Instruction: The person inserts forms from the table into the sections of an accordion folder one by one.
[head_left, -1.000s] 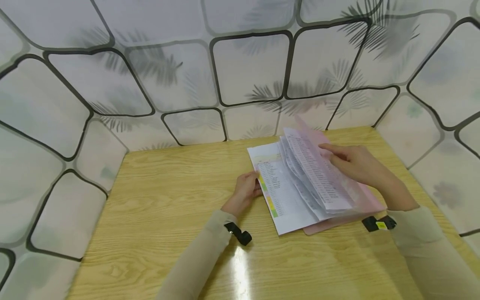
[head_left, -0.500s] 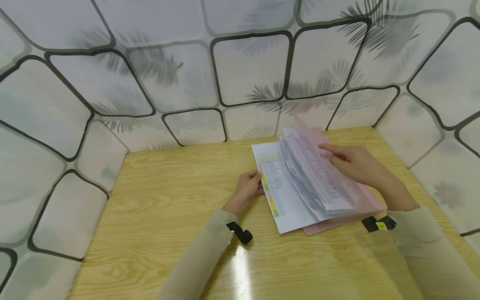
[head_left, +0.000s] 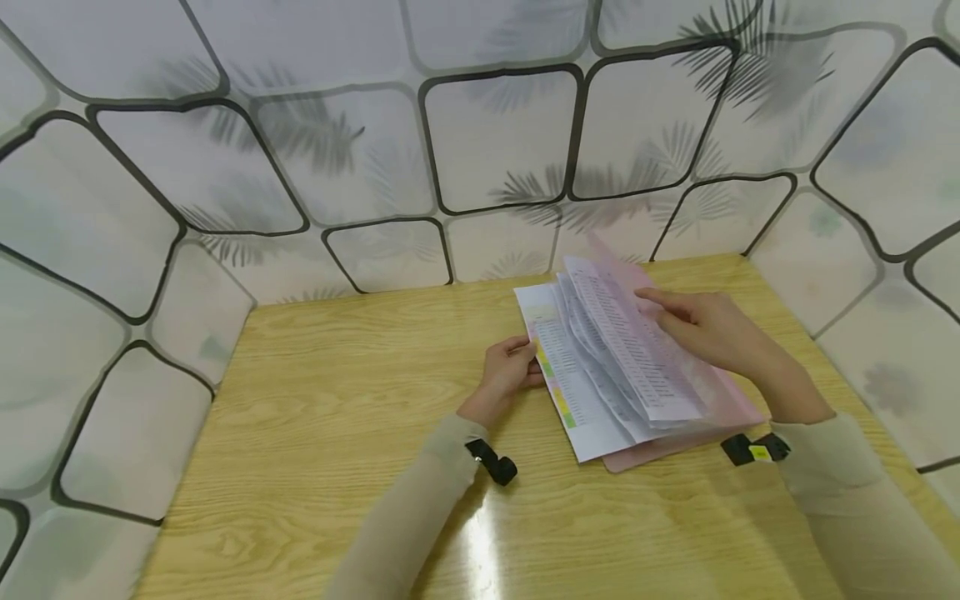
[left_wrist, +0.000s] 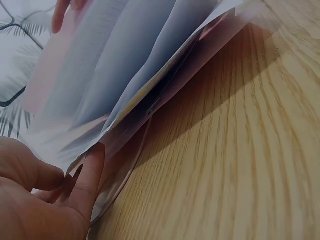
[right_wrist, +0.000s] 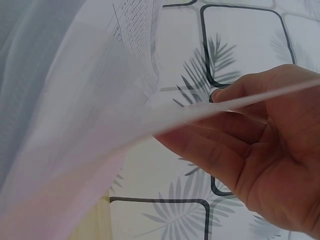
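A translucent pink folder (head_left: 727, 400) lies spread on the table with several printed sheets standing fanned inside it. The leftmost sheet (head_left: 592, 417) carries a table with a yellow and green strip along its left side. At that sheet's left edge, my left hand (head_left: 508, 371) pinches the paper between thumb and fingers, as the left wrist view also shows. My right hand (head_left: 708, 329) holds the folder's raised pink cover near its upper right edge. In the right wrist view the cover (right_wrist: 165, 127) passes between thumb and fingers. The fanned sheets hide the folder's spine.
The wood-grain table (head_left: 337, 400) extends left and in front of the folder. Patterned panels (head_left: 498, 137) enclose its back and both sides, with the folder's top close to the back panel. Black straps (head_left: 491, 462) with small devices sit on both wrists.
My left hand has shifted slightly to the right, carrying the left edge of the leftmost sheet closer to the fanned sheets. The right hand and the pink cover stay nearly where they were.
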